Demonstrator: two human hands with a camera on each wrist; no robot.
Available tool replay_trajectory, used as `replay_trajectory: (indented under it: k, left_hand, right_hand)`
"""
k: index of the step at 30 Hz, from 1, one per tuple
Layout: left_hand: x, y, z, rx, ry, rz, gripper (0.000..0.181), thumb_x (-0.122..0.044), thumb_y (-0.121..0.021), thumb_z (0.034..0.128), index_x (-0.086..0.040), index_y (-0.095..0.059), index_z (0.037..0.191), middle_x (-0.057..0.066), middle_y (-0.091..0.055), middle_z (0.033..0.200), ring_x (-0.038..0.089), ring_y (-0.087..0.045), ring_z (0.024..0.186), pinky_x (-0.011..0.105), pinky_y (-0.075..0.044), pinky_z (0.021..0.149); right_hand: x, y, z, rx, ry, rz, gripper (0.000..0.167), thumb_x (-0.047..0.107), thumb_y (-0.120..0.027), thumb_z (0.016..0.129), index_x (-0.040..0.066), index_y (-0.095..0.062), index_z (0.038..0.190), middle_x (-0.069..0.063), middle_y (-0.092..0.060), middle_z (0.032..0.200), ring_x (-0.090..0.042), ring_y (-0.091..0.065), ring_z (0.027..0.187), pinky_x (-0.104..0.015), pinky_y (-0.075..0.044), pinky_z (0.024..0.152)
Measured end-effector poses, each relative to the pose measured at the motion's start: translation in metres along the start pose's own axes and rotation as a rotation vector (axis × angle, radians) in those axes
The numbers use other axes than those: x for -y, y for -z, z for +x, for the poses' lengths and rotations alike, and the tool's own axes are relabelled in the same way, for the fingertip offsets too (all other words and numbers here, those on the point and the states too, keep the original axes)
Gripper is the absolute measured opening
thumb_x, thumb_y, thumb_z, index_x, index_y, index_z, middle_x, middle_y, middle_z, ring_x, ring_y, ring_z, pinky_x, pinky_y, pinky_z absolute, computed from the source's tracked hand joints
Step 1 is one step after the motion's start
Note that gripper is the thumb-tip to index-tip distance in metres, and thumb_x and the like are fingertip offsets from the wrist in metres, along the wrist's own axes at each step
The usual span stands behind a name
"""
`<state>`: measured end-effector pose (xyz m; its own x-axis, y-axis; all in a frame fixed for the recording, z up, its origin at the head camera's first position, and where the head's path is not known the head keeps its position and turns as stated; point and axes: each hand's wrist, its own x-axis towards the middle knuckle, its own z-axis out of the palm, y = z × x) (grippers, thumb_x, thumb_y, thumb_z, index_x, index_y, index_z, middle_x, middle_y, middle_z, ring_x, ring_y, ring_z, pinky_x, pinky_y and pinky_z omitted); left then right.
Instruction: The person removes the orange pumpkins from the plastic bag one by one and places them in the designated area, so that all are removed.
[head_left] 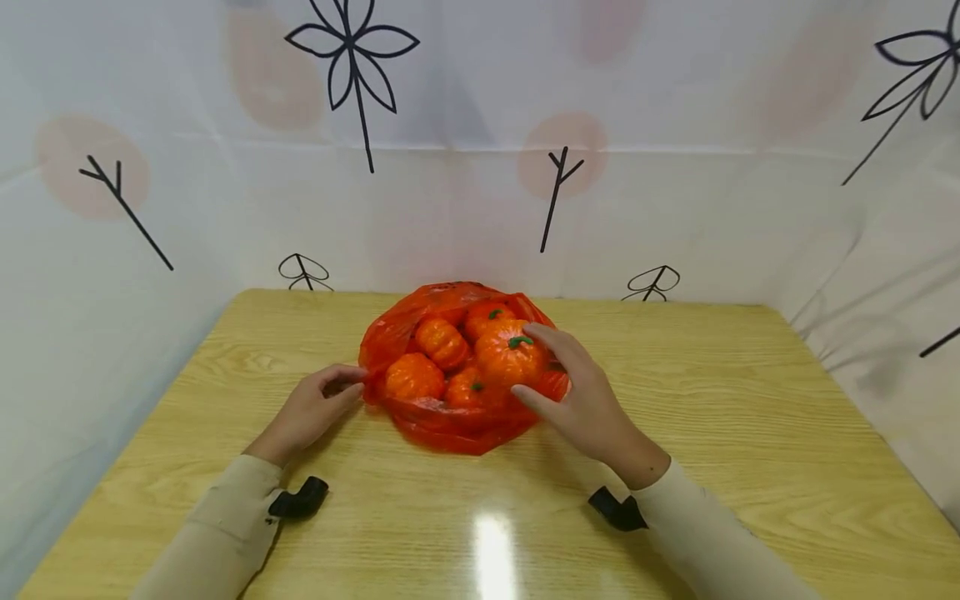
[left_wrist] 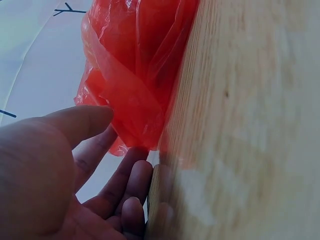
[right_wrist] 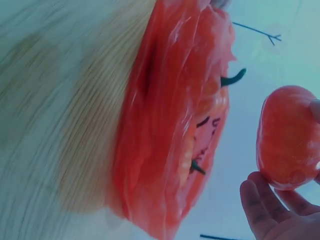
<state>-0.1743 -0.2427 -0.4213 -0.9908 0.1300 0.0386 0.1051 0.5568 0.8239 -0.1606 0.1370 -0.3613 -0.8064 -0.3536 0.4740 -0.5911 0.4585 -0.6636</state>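
Observation:
A red plastic bag (head_left: 450, 429) lies with its mouth spread wide, and several small orange pumpkins (head_left: 415, 377) with green stems sit inside. Above the right part of the opening, my right hand (head_left: 581, 392) grips one larger pumpkin (head_left: 512, 354) between thumb and fingers. The right wrist view shows this pumpkin (right_wrist: 287, 137) held apart from the bag (right_wrist: 155, 125), clear of its rim. My left hand (head_left: 318, 408) pinches the left edge of the bag. In the left wrist view its thumb lies in front of the crumpled plastic (left_wrist: 132, 100), with the other fingers partly behind.
The bag rests on a light wooden table (head_left: 712, 400), towards its back edge. White cloth (head_left: 450, 208) with black plant drawings and pale pink spots hangs behind and at both sides. A black strap piece (head_left: 300, 498) sticks out by each sleeve cuff.

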Motion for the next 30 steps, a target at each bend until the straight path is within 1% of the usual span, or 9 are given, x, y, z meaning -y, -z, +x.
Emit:
replay_trajectory:
  k: [3,6,10,13,15,18,21,24,30]
  left_hand:
    - [-0.003,0.0,0.001,-0.001,0.007,0.005,0.031,-0.026,-0.061,0.1001,-0.009,-0.066,0.125,0.011,-0.067,0.126,0.023,-0.06,0.112,0.015,-0.047,0.089]
    - [-0.004,0.0,0.002,-0.001,0.011,0.01,0.031,-0.025,-0.06,0.1004,-0.009,-0.066,0.126,0.011,-0.066,0.128,0.023,-0.06,0.114,0.014,-0.046,0.09]
    - [-0.003,0.0,0.002,0.007,0.015,0.017,0.032,-0.026,-0.059,0.1012,-0.008,-0.065,0.127,0.011,-0.066,0.128,0.023,-0.06,0.112,0.016,-0.047,0.089]
    - [-0.003,0.0,0.002,0.007,0.014,0.023,0.032,-0.027,-0.059,0.1013,-0.009,-0.065,0.127,0.011,-0.066,0.128,0.022,-0.061,0.111,0.017,-0.047,0.089]
    - [-0.003,0.0,0.002,0.004,0.014,0.02,0.032,-0.028,-0.059,0.101,-0.009,-0.065,0.127,0.011,-0.066,0.127,0.022,-0.061,0.112,0.016,-0.047,0.089]
    - [-0.003,0.0,0.002,0.003,0.012,0.019,0.032,-0.028,-0.059,0.1009,-0.009,-0.065,0.126,0.011,-0.066,0.127,0.023,-0.06,0.113,0.016,-0.047,0.09]
    - [-0.003,0.0,0.002,0.006,0.017,0.02,0.032,-0.028,-0.059,0.101,-0.009,-0.065,0.127,0.011,-0.066,0.127,0.023,-0.06,0.112,0.016,-0.047,0.089]
    - [-0.001,0.0,0.001,0.01,0.025,0.018,0.033,-0.028,-0.059,0.1012,-0.008,-0.064,0.127,0.011,-0.066,0.126,0.022,-0.06,0.111,0.017,-0.047,0.088]
    - [-0.003,0.0,0.0,0.009,0.033,0.02,0.033,-0.028,-0.059,0.1013,-0.008,-0.064,0.128,0.011,-0.065,0.127,0.023,-0.06,0.112,0.017,-0.047,0.089]
  right_hand:
    - [-0.004,0.007,-0.004,-0.014,0.013,-0.014,0.071,0.014,-0.079,0.085,0.017,-0.046,0.148,-0.006,-0.048,0.146,-0.023,-0.053,0.126,-0.043,-0.055,0.095]
    - [-0.009,0.013,-0.007,-0.026,0.024,-0.031,0.072,0.012,-0.08,0.084,0.017,-0.046,0.148,-0.007,-0.048,0.147,-0.023,-0.054,0.126,-0.035,-0.054,0.095]
    - [-0.016,0.021,-0.008,-0.05,0.029,-0.05,0.074,0.009,-0.08,0.083,0.015,-0.046,0.148,-0.008,-0.049,0.146,-0.023,-0.055,0.124,-0.02,-0.05,0.095]
    - [-0.022,0.027,-0.006,-0.074,0.027,-0.099,0.075,0.009,-0.081,0.082,0.014,-0.046,0.148,-0.009,-0.049,0.146,-0.024,-0.055,0.124,-0.014,-0.047,0.095]
    - [-0.025,0.031,-0.006,-0.083,0.025,-0.149,0.076,0.01,-0.082,0.082,0.014,-0.046,0.149,-0.01,-0.048,0.147,-0.026,-0.055,0.125,-0.02,-0.049,0.095]
    - [-0.029,0.036,-0.005,-0.087,0.017,-0.22,0.077,0.011,-0.082,0.082,0.014,-0.045,0.149,-0.012,-0.046,0.148,-0.028,-0.054,0.125,-0.033,-0.053,0.094]
    - [-0.035,0.039,-0.005,-0.089,0.012,-0.245,0.076,0.01,-0.081,0.082,0.012,-0.045,0.149,-0.015,-0.045,0.148,-0.03,-0.055,0.122,-0.046,-0.053,0.092]
    - [-0.041,0.043,-0.005,-0.087,-0.001,-0.256,0.076,0.01,-0.081,0.083,0.011,-0.044,0.149,-0.017,-0.045,0.147,-0.032,-0.055,0.12,-0.05,-0.054,0.091]
    - [-0.052,0.05,-0.004,-0.082,-0.027,-0.268,0.073,0.01,-0.079,0.084,0.008,-0.044,0.148,-0.02,-0.045,0.146,-0.036,-0.054,0.121,-0.054,-0.053,0.092]
